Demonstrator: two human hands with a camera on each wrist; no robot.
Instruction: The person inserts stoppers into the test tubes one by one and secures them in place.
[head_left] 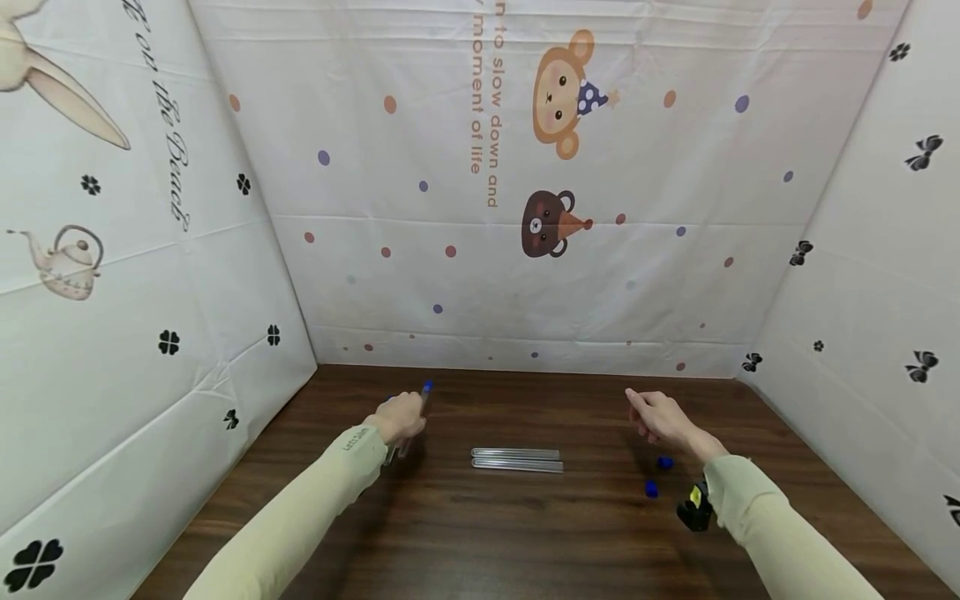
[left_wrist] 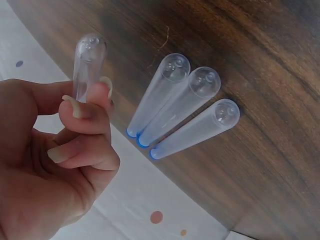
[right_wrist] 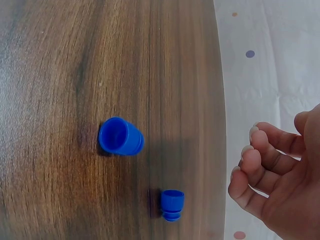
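My left hand (head_left: 401, 417) pinches a clear test tube (left_wrist: 89, 65) between thumb and fingers, its rounded end sticking up in the left wrist view. A blue cap (head_left: 427, 386) shows at the tube's far end in the head view. Beside that hand, three capped test tubes (left_wrist: 180, 107) lie on the table, largely hidden in the head view. My right hand (head_left: 663, 419) hovers above the table with loosely bent fingers and holds nothing. Nearest to it are two loose blue caps, one (right_wrist: 120, 136) larger in the right wrist view and another (right_wrist: 172, 204) farther off.
Two clear tubes without caps (head_left: 517, 460) lie side by side mid-table, between the hands. The dark wooden table (head_left: 517, 533) is bounded by printed white cloth walls (head_left: 480, 292) at the back and sides. A black wrist device (head_left: 696, 510) hangs under the right wrist.
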